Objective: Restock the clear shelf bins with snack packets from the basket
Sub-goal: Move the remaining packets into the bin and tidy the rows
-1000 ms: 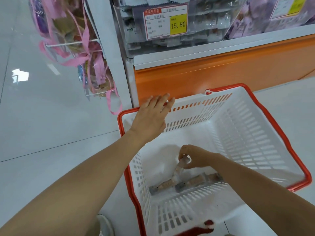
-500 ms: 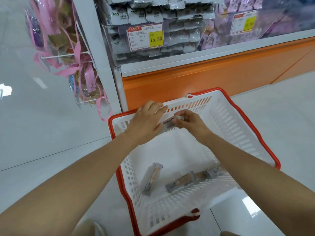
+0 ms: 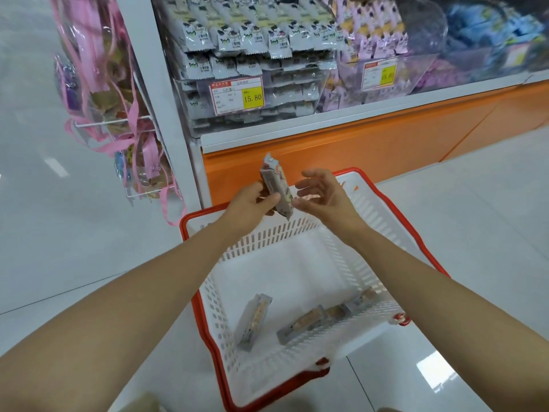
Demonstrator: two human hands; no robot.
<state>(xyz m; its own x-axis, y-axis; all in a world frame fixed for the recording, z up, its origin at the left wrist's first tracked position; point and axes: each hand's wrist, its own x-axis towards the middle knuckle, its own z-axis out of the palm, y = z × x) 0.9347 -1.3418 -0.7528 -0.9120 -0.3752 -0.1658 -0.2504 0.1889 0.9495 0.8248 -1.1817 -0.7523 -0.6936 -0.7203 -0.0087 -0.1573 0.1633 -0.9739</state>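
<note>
My left hand (image 3: 252,203) grips a grey snack packet (image 3: 275,185) upright, above the far rim of the white basket with a red rim (image 3: 427,257). My right hand (image 3: 323,194) hovers just right of the packet with fingers spread and relaxed, holding nothing. On the basket floor lie one packet at the left (image 3: 254,321), and two more end to end at the right (image 3: 306,324) (image 3: 361,301). Above, a clear shelf bin (image 3: 323,81) holds stacked grey-white packets behind a 15.80 price tag (image 3: 236,95).
A second clear bin (image 3: 421,72) with purple packets stands to the right, blue packets beyond it. The orange shelf base (image 3: 371,147) runs behind the basket. Bags with pink ribbons (image 3: 118,114) hang on a wire rack at the left. Glossy white floor surrounds the basket.
My right hand lifted a packet out of the basket and passed it to my left hand, which now holds it raised. The right hand has let go. The view tilted up toward the bins.
</note>
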